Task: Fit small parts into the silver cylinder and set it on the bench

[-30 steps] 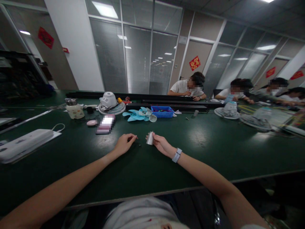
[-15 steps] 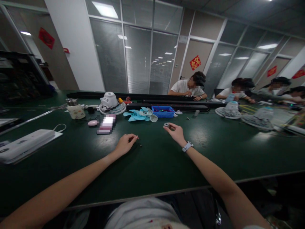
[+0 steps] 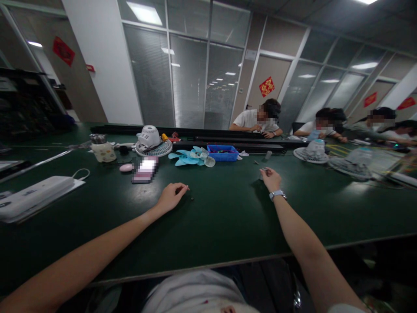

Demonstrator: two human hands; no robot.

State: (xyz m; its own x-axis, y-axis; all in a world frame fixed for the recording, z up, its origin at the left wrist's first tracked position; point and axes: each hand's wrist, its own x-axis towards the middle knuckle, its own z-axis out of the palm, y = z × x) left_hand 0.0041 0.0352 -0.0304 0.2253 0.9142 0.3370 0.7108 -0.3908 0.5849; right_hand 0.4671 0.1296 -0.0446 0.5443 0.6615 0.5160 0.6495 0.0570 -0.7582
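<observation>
Looking out from the head view, reaching with both arms over the green tabletop (image 3: 228, 226). Out to the right, pinching a small silvery piece (image 3: 263, 170) between the thumb and fingers of the right hand (image 3: 271, 178), mostly hidden there and low over the surface; cannot tell whether touching or just clear. See, just beyond those fingertips, a thin scrap (image 3: 256, 162) and a short greyish cylinder (image 3: 268, 155) on the tabletop. Find the left hand (image 3: 170, 198) well apart, resting near the middle with thumb and forefinger curled close together, beside a tiny dark bit (image 3: 192, 198); cannot tell whether pressed together or closed on something small. To handle the silvery piece well, pinch with light, even pressure, firm enough against slipping on probably smooth metal. Hold the wrist level and brace the heel of the hand on the tabletop for steadiness. Stay clear of the scrap and especially of the cylinder, likely to roll if nudged. Guard the dark bit with the left hand, being easy to lose or flick away on so dark a surface. Leave room before the blue tray (image 3: 224, 157), blue fan blades (image 3: 185, 159) and white fan (image 3: 150, 138) farther back.
</observation>
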